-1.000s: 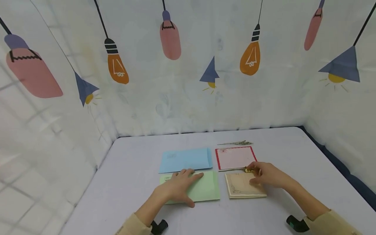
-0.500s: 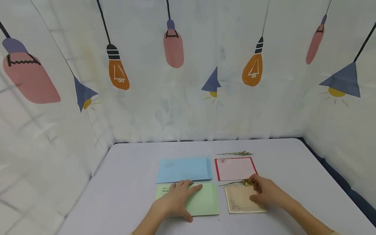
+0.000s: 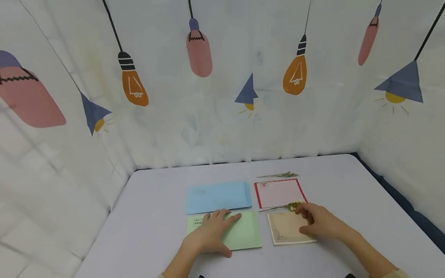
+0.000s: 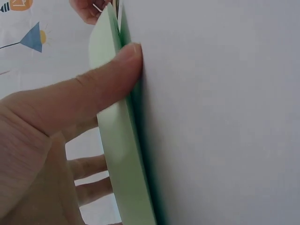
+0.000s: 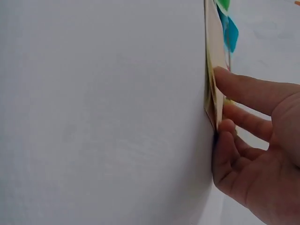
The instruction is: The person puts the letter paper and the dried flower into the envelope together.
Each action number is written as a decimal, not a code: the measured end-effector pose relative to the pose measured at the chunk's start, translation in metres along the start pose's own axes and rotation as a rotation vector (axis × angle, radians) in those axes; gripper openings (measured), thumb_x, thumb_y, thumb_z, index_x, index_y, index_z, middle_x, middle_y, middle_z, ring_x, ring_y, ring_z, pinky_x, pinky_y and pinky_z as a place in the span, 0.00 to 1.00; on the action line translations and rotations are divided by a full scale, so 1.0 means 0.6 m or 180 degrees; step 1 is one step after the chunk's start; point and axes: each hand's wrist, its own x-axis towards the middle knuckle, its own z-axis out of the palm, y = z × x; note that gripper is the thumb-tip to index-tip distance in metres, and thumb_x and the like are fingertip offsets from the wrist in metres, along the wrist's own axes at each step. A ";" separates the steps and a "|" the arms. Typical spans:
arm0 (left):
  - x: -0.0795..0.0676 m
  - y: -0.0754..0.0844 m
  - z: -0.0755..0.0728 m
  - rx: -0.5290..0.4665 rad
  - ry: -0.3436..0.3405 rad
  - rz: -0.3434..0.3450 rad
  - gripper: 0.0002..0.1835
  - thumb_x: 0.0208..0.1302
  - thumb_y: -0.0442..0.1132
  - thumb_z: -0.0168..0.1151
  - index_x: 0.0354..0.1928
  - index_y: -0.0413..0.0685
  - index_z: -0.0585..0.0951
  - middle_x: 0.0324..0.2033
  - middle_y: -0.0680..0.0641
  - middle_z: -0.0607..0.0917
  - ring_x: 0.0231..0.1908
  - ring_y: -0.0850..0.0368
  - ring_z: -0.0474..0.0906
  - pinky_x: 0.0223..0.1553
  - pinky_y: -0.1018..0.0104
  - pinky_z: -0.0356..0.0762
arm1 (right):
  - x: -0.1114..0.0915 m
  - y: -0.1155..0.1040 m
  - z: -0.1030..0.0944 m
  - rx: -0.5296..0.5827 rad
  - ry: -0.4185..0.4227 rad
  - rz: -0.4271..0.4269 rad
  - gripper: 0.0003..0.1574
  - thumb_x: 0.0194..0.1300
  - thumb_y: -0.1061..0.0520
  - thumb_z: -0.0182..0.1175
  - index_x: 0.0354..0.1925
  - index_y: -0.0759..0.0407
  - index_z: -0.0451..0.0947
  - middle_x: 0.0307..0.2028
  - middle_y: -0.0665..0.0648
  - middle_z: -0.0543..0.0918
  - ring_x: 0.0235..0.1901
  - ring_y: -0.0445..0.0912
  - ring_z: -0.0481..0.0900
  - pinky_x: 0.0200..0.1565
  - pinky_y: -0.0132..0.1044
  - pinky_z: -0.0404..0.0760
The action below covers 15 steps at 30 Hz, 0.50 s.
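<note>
My left hand (image 3: 212,234) rests with spread fingers on a pale green envelope (image 3: 247,231). In the left wrist view its thumb (image 4: 105,89) lies over the envelope's near edge. My right hand (image 3: 321,221) is over the right part of a beige stack of paper (image 3: 287,227) with a printed corner ornament. A gap shows between thumb and index finger, and the fingertips are beside the yellowish head of a dried flower sprig (image 3: 292,206). In the right wrist view the thumb (image 5: 234,84) touches the beige paper, while some fingers are bent at its edge.
A blue envelope (image 3: 219,197) lies behind the green one. To its right is a pink card with a red border (image 3: 281,193), and a second dried sprig (image 3: 279,175) lies behind that. The white table (image 3: 156,216) meets a lamp-patterned cloth wall (image 3: 215,127).
The right fingers have drawn back slightly from the sprig, whose flower head now shows more fully. My left hand stays on the green envelope. The head view has shifted a little.
</note>
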 end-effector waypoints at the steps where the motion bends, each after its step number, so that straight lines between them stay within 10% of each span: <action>1: 0.003 0.003 0.002 -0.0015 0.0018 0.0007 0.56 0.38 0.56 0.79 0.72 0.66 0.61 0.65 0.45 0.65 0.64 0.45 0.60 0.58 0.36 0.57 | -0.001 0.001 -0.008 0.0007 -0.0082 -0.0012 0.28 0.52 0.56 0.73 0.49 0.58 0.73 0.34 0.55 0.71 0.29 0.41 0.70 0.30 0.33 0.72; 15: 0.010 -0.002 0.018 -0.0105 -0.0018 -0.0134 0.57 0.37 0.59 0.79 0.73 0.69 0.59 0.67 0.47 0.62 0.66 0.47 0.57 0.60 0.35 0.53 | 0.008 -0.013 -0.014 -0.0423 -0.0216 0.0575 0.36 0.41 0.54 0.79 0.49 0.51 0.72 0.39 0.52 0.71 0.40 0.47 0.69 0.41 0.43 0.72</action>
